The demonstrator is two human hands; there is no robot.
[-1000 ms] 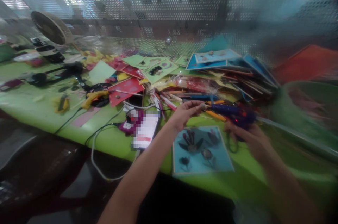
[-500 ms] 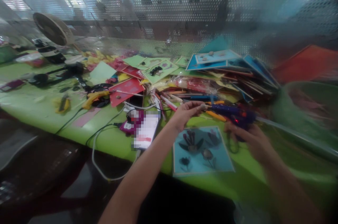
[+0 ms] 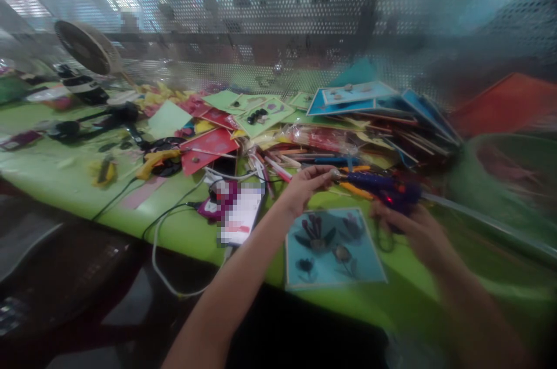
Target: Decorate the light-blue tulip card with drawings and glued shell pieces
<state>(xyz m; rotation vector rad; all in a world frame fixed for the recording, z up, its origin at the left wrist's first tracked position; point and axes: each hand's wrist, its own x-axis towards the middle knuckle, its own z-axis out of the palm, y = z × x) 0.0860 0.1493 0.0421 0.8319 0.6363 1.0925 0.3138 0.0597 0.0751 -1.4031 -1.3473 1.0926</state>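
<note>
The right hand [image 3: 411, 224] is wrapped around the grip of a dark blue glue gun [image 3: 383, 188], its fingers closed on the handle, though blur hides how each finger lies; the gun's nozzle points leftward from those fingers and ends right at the fingertips of the left hand [image 3: 304, 186]. The left hand's fingers are pinched together on a small pale piece [image 3: 334, 172], too small and blurred to name, held touching or just off the nozzle tip; I cannot tell which.

Below both sets of fingers, flat on the green tabletop [image 3: 65, 174], lies a blue card [image 3: 333, 247] bearing dark flower shapes; it sits between the two forearms, close to the near edge. Just beyond the left fingertips lies a scatter of pens and sticks [image 3: 278, 166]; beyond those, a clear packet of red pieces [image 3: 322, 138]. Farther back from the right fingers, blue cards [image 3: 361, 96] are stacked in a spread pile.

To the left of the left wrist a phone [image 3: 239, 215] rests on the tabletop with a white cable [image 3: 156, 259] looping off the edge; well apart to the left lie a yellow glue gun [image 3: 152, 161], red cards [image 3: 209, 145] and pale green cards [image 3: 261, 114]; at the far left corner stands a small fan [image 3: 85, 47].
</note>
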